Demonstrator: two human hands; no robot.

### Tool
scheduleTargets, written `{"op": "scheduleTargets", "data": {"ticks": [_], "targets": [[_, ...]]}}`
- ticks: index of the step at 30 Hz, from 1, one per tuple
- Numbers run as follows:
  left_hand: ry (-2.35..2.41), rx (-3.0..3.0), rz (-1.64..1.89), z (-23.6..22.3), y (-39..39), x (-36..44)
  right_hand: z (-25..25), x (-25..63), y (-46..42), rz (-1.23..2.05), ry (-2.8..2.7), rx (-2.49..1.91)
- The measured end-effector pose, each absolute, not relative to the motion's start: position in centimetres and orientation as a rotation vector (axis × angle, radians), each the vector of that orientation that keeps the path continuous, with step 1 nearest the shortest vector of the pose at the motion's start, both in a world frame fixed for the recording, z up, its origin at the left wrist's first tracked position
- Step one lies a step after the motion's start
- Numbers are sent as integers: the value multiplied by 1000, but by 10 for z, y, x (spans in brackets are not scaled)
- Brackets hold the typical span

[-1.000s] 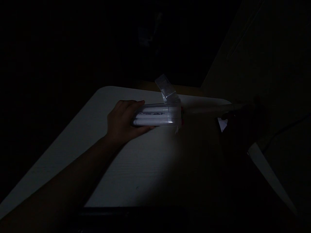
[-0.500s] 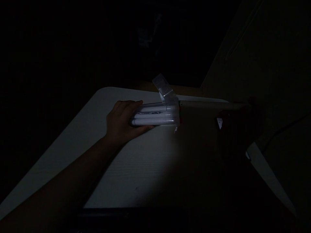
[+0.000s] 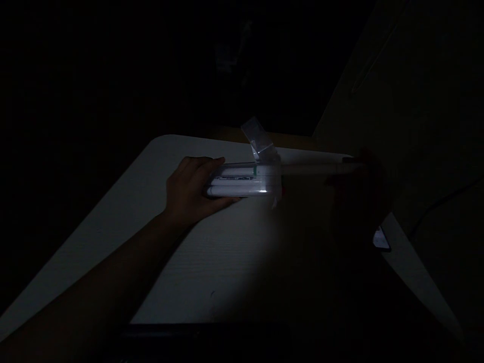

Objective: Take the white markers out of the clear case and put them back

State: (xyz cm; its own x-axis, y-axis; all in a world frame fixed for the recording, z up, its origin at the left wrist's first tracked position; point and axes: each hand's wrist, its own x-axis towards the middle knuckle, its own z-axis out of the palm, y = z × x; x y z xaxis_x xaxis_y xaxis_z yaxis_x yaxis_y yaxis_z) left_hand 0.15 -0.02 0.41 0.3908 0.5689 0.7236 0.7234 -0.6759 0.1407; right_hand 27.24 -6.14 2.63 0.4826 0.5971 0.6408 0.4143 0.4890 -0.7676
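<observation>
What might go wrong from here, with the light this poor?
The loose flap by the mouth of the clear pack might snag the white marker. The right hand holding the marker is in deep shadow, so a slip could go unseen. That arm is close to the phone and might nudge it.

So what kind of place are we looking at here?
Probably a desk in a dim room, at home or in an office: there's a pale wood-grain tabletop, a clear pack of white pens or markers and a cable.
</observation>
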Motion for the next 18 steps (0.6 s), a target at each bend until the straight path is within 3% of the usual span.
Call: {"op": "scheduleTargets", "data": {"ticks": [4,14,18], "targets": [[-1190,-2471,-1164,5,-1,2,16,264,-60,86,-1300,-1140],[-1152,-2392,-1088,6,-1,3,18,246,-66,438,-1915,-1108],[-1137,-2356,-1082,6,-1,3,14,247,-64,389,-2022,-1062]]}}
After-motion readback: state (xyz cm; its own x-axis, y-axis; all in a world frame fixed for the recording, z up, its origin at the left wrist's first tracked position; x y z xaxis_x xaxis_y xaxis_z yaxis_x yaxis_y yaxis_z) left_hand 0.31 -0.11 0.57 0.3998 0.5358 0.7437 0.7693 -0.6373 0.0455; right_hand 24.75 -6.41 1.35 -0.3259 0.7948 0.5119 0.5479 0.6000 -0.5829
